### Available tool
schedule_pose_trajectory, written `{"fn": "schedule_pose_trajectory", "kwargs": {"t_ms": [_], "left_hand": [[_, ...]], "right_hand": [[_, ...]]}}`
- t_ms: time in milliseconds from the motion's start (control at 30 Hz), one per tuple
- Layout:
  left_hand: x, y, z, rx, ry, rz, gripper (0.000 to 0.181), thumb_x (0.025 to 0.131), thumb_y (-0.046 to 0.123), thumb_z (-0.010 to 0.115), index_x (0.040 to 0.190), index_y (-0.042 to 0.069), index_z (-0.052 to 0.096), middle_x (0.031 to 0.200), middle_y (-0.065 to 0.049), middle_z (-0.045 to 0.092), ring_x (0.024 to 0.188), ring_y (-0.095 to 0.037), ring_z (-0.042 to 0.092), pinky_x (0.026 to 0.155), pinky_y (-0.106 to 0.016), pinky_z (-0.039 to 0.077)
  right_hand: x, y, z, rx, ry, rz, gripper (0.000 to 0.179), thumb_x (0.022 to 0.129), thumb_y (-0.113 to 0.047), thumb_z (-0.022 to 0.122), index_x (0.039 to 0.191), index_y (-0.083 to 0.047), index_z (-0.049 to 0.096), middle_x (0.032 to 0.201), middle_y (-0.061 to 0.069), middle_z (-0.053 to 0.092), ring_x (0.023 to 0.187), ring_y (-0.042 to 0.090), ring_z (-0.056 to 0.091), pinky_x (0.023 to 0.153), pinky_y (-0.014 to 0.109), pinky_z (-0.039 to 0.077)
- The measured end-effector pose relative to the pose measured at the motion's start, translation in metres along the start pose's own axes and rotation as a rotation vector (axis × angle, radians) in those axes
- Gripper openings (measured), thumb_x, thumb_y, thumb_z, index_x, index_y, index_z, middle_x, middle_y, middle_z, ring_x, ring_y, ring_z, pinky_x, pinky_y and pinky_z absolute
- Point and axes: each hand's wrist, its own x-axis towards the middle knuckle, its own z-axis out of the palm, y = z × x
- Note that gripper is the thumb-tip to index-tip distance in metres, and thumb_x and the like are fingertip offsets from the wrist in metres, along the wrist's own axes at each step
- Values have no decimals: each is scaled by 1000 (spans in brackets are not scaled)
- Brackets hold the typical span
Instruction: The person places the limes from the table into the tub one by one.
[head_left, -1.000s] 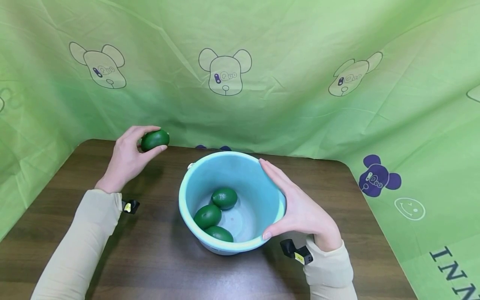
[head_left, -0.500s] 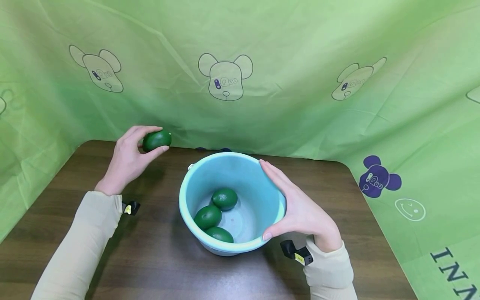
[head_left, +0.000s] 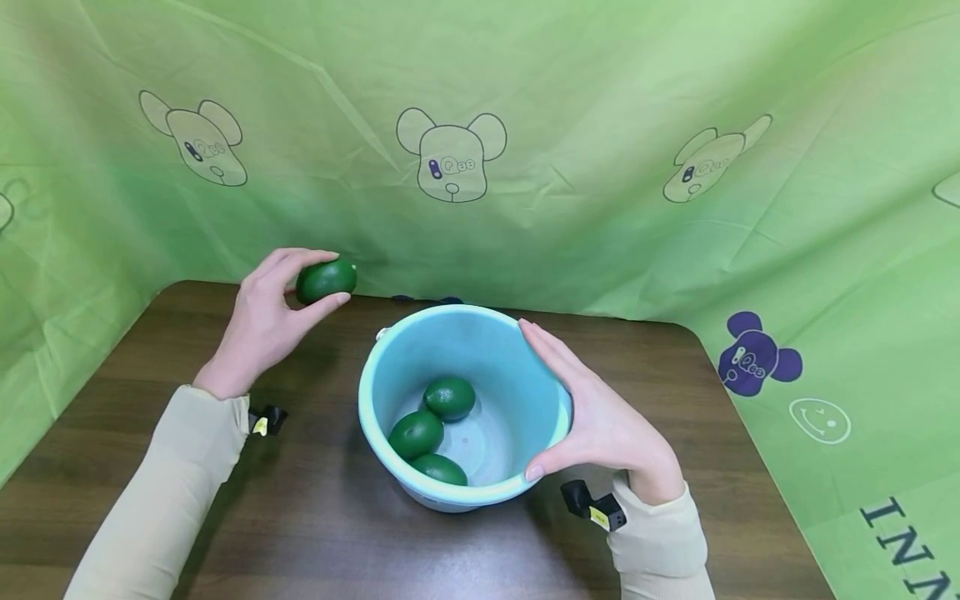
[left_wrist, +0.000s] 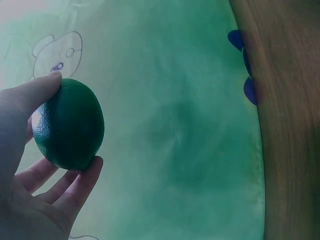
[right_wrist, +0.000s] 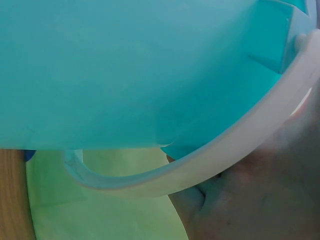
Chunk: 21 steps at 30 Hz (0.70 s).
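My left hand (head_left: 258, 325) holds a dark green lime (head_left: 327, 280) up near the table's back left. In the left wrist view the thumb is on one side of the lime (left_wrist: 70, 125) and fingertips are on the other. A light blue bucket (head_left: 517, 392) stands upright at the middle of the table. Inside it, at the bottom left, lie three more limes (head_left: 416, 434). My right hand (head_left: 611, 417) grips the bucket's right side, thumb at the front rim and fingers along the back of it. The right wrist view shows the bucket's outer wall (right_wrist: 125, 75) and its pale handle (right_wrist: 225, 155).
The brown wooden table (head_left: 300, 517) reaches back to a green cloth (head_left: 570, 233) with mouse-like cartoon heads, which also hangs at both sides. Small black cameras (head_left: 596, 506) sit at both wrists beside the pale sleeves (head_left: 172, 467).
My left hand has moved slightly to the right with the lime, toward the bucket. My right hand and the bucket have stayed in place.
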Motion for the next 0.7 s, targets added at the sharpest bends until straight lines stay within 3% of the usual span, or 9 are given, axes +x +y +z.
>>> {"fn": "schedule_pose_trajectory", "kwargs": {"t_ms": [333,700], "left_hand": [[-5,7,3,-27,22,34,49,86,19,85,132,17,69,128,0,61,111,-19,60,85,-15,47],[-13,15,5,-26,43,82,49,86,19,86,132,18,69,127,2,62,111,-16,59,85,-19,48]], "right_hand": [[-2,3,3,-1,11,-8,145,49,-30,105,164,-34,17,167,-10,14,145,17,30,108,32,38],[-6,5,6,-5,15,-22,145,49,-29,105,164,-34,18,167,-11,14,146,16,29,109,32,37]]}}
